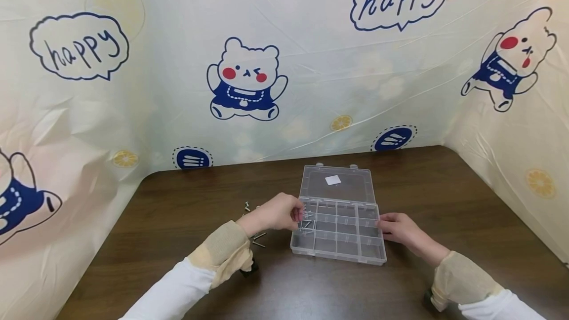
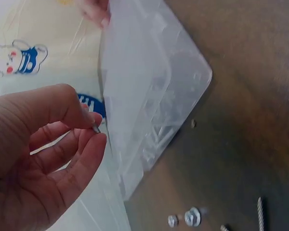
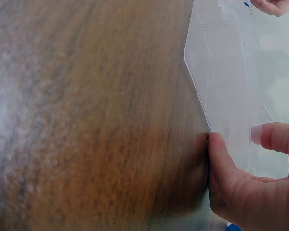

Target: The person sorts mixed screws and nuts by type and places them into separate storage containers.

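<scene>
A clear plastic compartment box [image 1: 336, 259] lies on the table with its lid [image 1: 338, 189] folded back. Over its left compartments, my left hand [image 1: 283, 211] pinches a small grey metal piece [image 2: 96, 129] between thumb and fingertip; most of it is hidden, so I cannot tell its kind. Several screws [image 1: 306, 223] lie in the left compartments, beneath and beside that hand. At the box's right side, my right hand [image 1: 400, 229] grips the edge, with its fingertips [image 3: 216, 140] against the side wall.
Loose screws [image 1: 259, 244] are scattered on the table left of the box, partly behind the left forearm. A hex-head fastener [image 2: 192, 217] and a smaller metal piece [image 2: 173, 221] lie nearby. A printed curtain [image 1: 311, 63] hangs around the brown table [image 1: 200, 196].
</scene>
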Available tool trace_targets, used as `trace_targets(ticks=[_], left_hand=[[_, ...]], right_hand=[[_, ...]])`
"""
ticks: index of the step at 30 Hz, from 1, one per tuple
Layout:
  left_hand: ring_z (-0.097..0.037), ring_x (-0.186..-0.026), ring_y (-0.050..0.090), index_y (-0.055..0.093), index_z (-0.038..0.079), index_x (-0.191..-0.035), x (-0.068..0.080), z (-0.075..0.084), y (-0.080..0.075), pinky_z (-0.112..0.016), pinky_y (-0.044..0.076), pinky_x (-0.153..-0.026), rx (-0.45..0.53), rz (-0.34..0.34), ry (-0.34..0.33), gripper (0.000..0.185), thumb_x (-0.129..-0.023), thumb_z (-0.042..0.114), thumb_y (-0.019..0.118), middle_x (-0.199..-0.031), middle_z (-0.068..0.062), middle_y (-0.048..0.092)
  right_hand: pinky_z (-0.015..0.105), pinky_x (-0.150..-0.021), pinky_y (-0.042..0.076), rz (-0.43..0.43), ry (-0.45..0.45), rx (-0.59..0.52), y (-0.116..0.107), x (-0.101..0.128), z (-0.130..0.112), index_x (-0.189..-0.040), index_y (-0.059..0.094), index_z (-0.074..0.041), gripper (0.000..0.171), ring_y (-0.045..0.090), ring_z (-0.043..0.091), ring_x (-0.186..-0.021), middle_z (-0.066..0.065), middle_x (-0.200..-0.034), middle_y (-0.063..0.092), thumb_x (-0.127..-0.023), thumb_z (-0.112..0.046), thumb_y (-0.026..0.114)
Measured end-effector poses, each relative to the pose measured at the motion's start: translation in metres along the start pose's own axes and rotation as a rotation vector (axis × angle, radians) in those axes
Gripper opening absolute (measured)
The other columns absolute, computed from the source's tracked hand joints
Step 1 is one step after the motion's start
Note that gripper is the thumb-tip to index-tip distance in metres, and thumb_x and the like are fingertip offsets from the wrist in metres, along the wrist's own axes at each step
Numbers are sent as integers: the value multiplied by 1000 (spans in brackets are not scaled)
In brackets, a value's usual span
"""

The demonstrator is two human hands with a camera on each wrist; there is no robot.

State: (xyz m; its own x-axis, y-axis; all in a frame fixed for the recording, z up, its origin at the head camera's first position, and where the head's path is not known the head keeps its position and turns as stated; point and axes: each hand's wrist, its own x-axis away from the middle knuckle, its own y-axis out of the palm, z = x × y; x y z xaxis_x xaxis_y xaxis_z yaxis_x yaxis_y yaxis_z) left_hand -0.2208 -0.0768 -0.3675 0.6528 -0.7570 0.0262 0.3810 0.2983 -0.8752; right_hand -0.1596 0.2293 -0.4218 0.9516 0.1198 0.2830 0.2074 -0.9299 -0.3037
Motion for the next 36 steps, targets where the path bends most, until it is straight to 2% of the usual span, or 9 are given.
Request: trace_targets(ticks=[3,9,16,20,24,30,36], left_hand=[[-1,-57,48,58,9,-68,0,4,6,-15,42,-56,16,-43,41,17,-61,-6,65,-62,3,56],[1,-57,47,61,7,-70,1,5,14,-14,41,-55,6,-127,56,15,-63,-6,61,-63,1,59],[0,-60,51,64,7,-74,4,3,10,-13,43,-58,-2,-132,84,13,-68,-5,62,-66,3,60],[1,-60,51,64,6,-75,8,-4,5,-14,43,-58,14,-101,108,11,-70,-3,62,-66,6,60],[1,-61,51,65,6,-75,16,-16,1,-15,44,-59,46,-60,76,11,-70,-2,60,-66,7,59],[-1,-64,55,67,6,-77,31,-34,-3,-18,46,-61,82,25,4,9,-72,1,61,-68,7,61],[-4,-63,55,67,3,-78,43,-45,-8,-20,45,-60,123,128,-133,4,-75,4,64,-69,4,63]], right_hand=[[37,-79,50,0,-1,-5,0,0,0,-114,39,26,45,59,24,-93,29,-106,55,-88,-8,50],[37,-79,50,-1,2,1,0,0,0,-114,38,26,46,60,24,-93,30,-106,55,-88,-9,51],[37,-80,49,-3,-7,-17,1,-1,1,-114,38,26,45,59,24,-94,29,-106,54,-88,-8,50],[37,-80,49,2,-5,-18,1,-1,1,-114,38,26,45,59,25,-95,30,-107,53,-88,-8,50],[37,-80,49,4,-2,-23,2,-2,1,-114,38,26,45,59,25,-94,30,-107,53,-88,-8,50],[36,-79,50,4,-8,-31,1,-1,1,-113,39,26,44,59,23,-93,28,-104,55,-87,-7,50],[37,-80,49,2,-4,-26,1,0,1,-114,39,26,45,59,24,-93,28,-105,55,-87,-8,50]])
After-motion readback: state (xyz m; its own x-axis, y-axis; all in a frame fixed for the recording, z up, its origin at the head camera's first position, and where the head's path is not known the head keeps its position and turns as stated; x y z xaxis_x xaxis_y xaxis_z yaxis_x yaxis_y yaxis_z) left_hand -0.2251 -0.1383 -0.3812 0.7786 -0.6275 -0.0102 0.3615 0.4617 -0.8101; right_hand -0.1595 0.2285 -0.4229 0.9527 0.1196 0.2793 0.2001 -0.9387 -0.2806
